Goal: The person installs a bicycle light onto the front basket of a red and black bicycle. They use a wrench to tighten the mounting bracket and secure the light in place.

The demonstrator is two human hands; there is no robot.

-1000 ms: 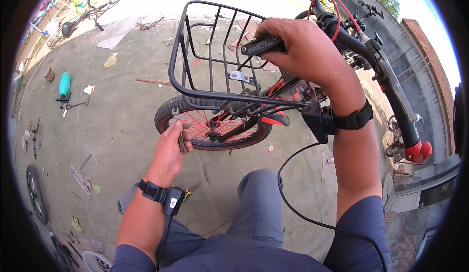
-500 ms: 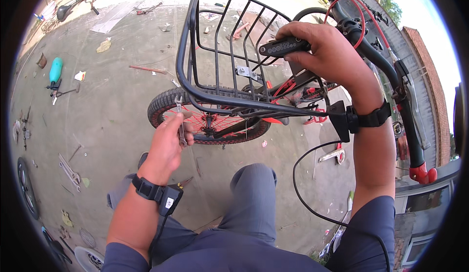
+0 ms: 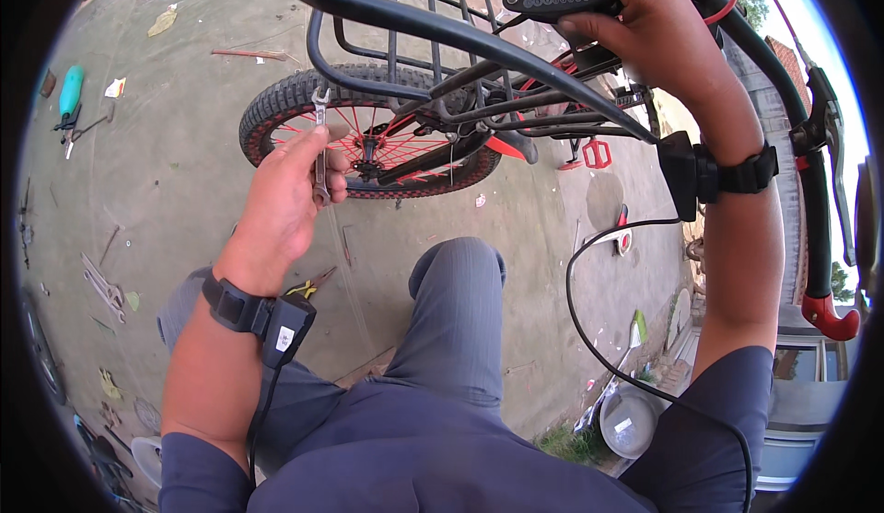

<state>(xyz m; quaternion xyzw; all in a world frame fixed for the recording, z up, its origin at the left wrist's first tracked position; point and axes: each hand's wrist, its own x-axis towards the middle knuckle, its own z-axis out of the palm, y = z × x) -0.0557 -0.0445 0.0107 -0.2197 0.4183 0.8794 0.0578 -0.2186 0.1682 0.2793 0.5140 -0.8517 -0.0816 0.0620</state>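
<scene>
My left hand (image 3: 281,191) is closed around a silver double-ended wrench (image 3: 320,165), held upright beside the bicycle wheel (image 3: 261,112) with its black tyre and red spokes. At the top, my right hand (image 3: 658,29) grips a black folding hex key tool (image 3: 557,1) with a thin key reaching down toward the black wire basket (image 3: 442,34). Where that key ends I cannot make out. The basket's thick front rail runs diagonally between my hands, and the wrench head sits just below its lower bars.
The handlebar (image 3: 778,85) with a brake lever stands to the right. On the ground lie pliers (image 3: 313,281), several wrenches (image 3: 103,289), a teal bottle (image 3: 71,89) and a metal bowl (image 3: 630,421). A black cable (image 3: 582,338) hangs from my right wrist strap.
The view has shifted, so the basket looks larger and higher and the wheel sits further up. Both hands keep their holds on the wrench and the folding hex key tool.
</scene>
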